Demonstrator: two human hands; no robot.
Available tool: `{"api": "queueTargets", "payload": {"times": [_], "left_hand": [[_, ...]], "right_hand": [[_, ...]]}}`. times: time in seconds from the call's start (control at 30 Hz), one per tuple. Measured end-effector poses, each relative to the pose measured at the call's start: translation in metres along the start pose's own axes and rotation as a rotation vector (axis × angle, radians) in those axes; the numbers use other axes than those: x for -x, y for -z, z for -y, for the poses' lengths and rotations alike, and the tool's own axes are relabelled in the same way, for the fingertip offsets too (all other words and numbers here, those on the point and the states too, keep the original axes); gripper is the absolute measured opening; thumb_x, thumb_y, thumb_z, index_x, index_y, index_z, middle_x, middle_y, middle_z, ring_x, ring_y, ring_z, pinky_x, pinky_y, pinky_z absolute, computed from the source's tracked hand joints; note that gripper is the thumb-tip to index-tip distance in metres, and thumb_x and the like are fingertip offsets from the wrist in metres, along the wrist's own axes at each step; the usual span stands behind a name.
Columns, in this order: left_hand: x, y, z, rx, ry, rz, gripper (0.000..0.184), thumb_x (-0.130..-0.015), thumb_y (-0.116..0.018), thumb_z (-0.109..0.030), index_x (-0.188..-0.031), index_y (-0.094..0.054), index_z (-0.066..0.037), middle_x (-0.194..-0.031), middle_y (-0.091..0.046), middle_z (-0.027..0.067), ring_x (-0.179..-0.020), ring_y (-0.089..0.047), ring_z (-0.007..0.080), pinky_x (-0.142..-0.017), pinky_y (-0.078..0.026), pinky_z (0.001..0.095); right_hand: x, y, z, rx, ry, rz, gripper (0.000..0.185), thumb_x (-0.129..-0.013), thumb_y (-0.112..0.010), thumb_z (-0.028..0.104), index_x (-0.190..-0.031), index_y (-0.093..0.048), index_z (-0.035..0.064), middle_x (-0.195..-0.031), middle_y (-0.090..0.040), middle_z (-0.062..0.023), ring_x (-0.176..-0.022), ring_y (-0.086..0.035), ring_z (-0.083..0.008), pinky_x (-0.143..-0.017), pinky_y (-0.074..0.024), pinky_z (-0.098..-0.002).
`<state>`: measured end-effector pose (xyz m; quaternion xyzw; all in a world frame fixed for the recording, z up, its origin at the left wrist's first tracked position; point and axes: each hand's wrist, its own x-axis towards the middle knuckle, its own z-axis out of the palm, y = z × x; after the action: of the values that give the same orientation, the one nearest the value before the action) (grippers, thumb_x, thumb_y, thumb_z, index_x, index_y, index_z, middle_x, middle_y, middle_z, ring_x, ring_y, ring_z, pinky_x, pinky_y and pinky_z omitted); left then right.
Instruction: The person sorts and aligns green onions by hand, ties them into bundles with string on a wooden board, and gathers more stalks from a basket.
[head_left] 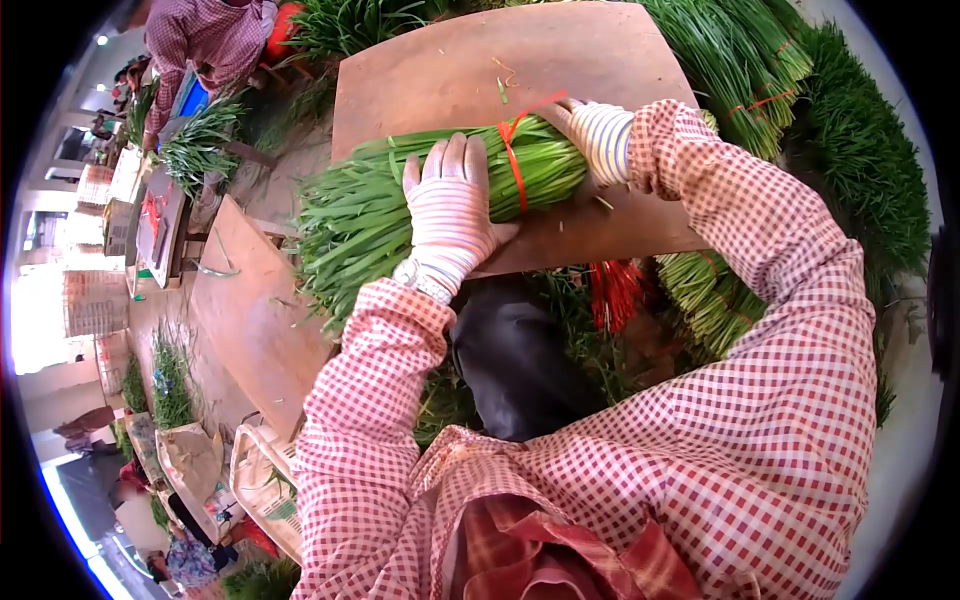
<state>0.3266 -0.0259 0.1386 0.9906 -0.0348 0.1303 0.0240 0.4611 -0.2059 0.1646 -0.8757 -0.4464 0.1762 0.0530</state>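
A thick bundle of long green leafy stalks [350, 215] lies across the brown board [430, 80]. Around its right part runs a red tie [514, 170], with an end sticking out at the top. My left hand [450, 200], in a striped glove, rests on top of the bundle left of the tie, its fingers spread flat over the leaves. At the bundle's upper right end is my right hand [592, 135], also gloved, its fingers closed by the red tie's loose end; what exactly they pinch is too small to make out.
Tied green bundles [755, 90] lie at the upper right, another [708, 295] below the board. Red ties [614, 292] hang at the board's near edge. A second board [255, 310] stands left. A co-worker in a checked sleeve [205, 40] is at the upper left.
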Motion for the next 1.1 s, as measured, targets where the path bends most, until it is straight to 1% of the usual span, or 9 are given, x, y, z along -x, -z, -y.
{"api": "queueTargets", "payload": {"times": [0.13, 0.33, 0.63, 0.77, 0.8, 0.83, 0.9, 1.0, 1.1], "left_hand": [[-0.018, 0.044, -0.002, 0.038, 0.044, 0.338, 0.104, -0.046, -0.084, -0.047, -0.128, -0.038, -0.001, -0.13, -0.044, 0.0161, -0.124, -0.038, 0.0328, -0.102, -0.026, 0.0551], [-0.032, 0.031, -0.026, -0.098, -0.059, 0.246, 0.11, -0.042, -0.085, -0.048, -0.129, -0.037, -0.001, -0.133, -0.04, 0.0189, -0.126, -0.035, 0.0343, -0.104, -0.024, 0.0549], [-0.046, 0.018, -0.017, 0.112, 0.01, 0.42, 0.082, -0.049, -0.083, -0.039, -0.114, -0.046, -0.004, -0.103, -0.061, 0.0155, -0.102, -0.057, 0.0307, -0.09, -0.042, 0.0426], [-0.041, 0.006, -0.012, 0.206, -0.015, 0.298, 0.086, -0.043, -0.087, -0.037, -0.114, -0.048, -0.007, -0.103, -0.062, 0.0134, -0.097, -0.06, 0.0278, -0.085, -0.049, 0.0315], [-0.043, 0.001, -0.009, 0.218, -0.018, 0.328, 0.066, -0.062, -0.079, -0.037, -0.114, -0.051, -0.008, -0.107, -0.062, 0.0115, -0.1, -0.059, 0.0249, -0.089, -0.047, 0.0369], [-0.044, -0.005, -0.007, 0.218, -0.036, 0.331, 0.066, -0.062, -0.079, -0.037, -0.114, -0.051, -0.008, -0.107, -0.062, 0.0115, -0.1, -0.059, 0.0249, -0.089, -0.047, 0.0369], [-0.05, -0.021, -0.001, 0.637, 0.095, 0.452, 0.073, -0.059, -0.08, -0.039, -0.117, -0.048, -0.008, -0.11, -0.06, 0.01, -0.102, -0.057, 0.0223, -0.091, -0.045, 0.0334], [-0.061, -0.036, 0.006, 1.252, 0.312, 0.624, 0.083, -0.055, -0.082, -0.041, -0.121, -0.044, -0.007, -0.116, -0.058, 0.0078, -0.106, -0.053, 0.0183, -0.094, -0.042, 0.028], [-0.059, -0.047, 0.013, 1.286, 0.294, 0.628, 0.085, -0.054, -0.083, -0.041, -0.121, -0.043, -0.007, -0.115, -0.057, 0.0067, -0.106, -0.053, 0.0165, -0.095, -0.041, 0.0265]], "right_hand": [[0.003, -0.003, 0.006, 0.01, -0.094, 0.017, 0.111, -0.046, -0.086, 0.028, -0.139, -0.026, 0.0159, -0.13, -0.043, -0.02, -0.115, -0.049, -0.0371, -0.096, -0.043, -0.0428], [0.025, -0.029, 0.005, 0.068, 0.07, -0.235, 0.09, -0.062, -0.075, 0.014, -0.139, -0.028, 0.0119, -0.132, -0.042, -0.0195, -0.12, -0.041, -0.0418, -0.101, -0.0367, -0.0461], [0.017, -0.01, -0.001, 0.054, 0.01, -0.106, 0.107, -0.052, -0.085, 0.027, -0.141, -0.026, 0.0215, -0.138, -0.038, -0.0167, -0.127, -0.036, -0.0375, -0.104, -0.0353, -0.0445], [0.049, -0.028, -0.062, -0.467, 0.143, -0.474, 0.097, -0.058, -0.084, 0.031, -0.138, -0.032, 0.0142, -0.131, -0.045, -0.0184, -0.122, -0.044, -0.0315, -0.1, -0.0397, -0.0398], [0.059, -0.038, -0.081, -0.452, 0.175, -0.628, 0.09, -0.063, -0.082, 0.032, -0.137, -0.035, 0.0113, -0.127, -0.049, -0.0185, -0.118, -0.048, -0.028, -0.097, -0.0427, -0.0379], [0.078, -0.046, -0.087, -0.454, -0.005, -0.507, 0.083, -0.068, -0.079, 0.033, -0.135, -0.037, 0.0105, -0.127, -0.049, -0.0185, -0.117, -0.048, -0.0276, -0.093, -0.0453, -0.0394], [0.101, -0.068, -0.067, -0.894, -0.265, -0.313, 0.081, -0.069, -0.078, 0.034, -0.135, -0.037, 0.0109, -0.128, -0.047, -0.0191, -0.119, -0.047, -0.0303, -0.092, -0.0458, -0.042], [0.103, -0.078, -0.024, -0.444, -0.345, -0.41, 0.071, -0.071, -0.073, 0.026, -0.133, -0.041, 0.0097, -0.127, -0.046, -0.0218, -0.116, -0.048, -0.0374, -0.098, -0.0416, -0.0422], [0.079, -0.076, -0.018, -0.241, -0.391, -0.393, 0.062, -0.075, -0.068, 0.023, -0.131, -0.044, 0.0126, -0.129, -0.044, -0.0213, -0.115, -0.047, -0.0398, -0.097, -0.0424, -0.0421]]}}
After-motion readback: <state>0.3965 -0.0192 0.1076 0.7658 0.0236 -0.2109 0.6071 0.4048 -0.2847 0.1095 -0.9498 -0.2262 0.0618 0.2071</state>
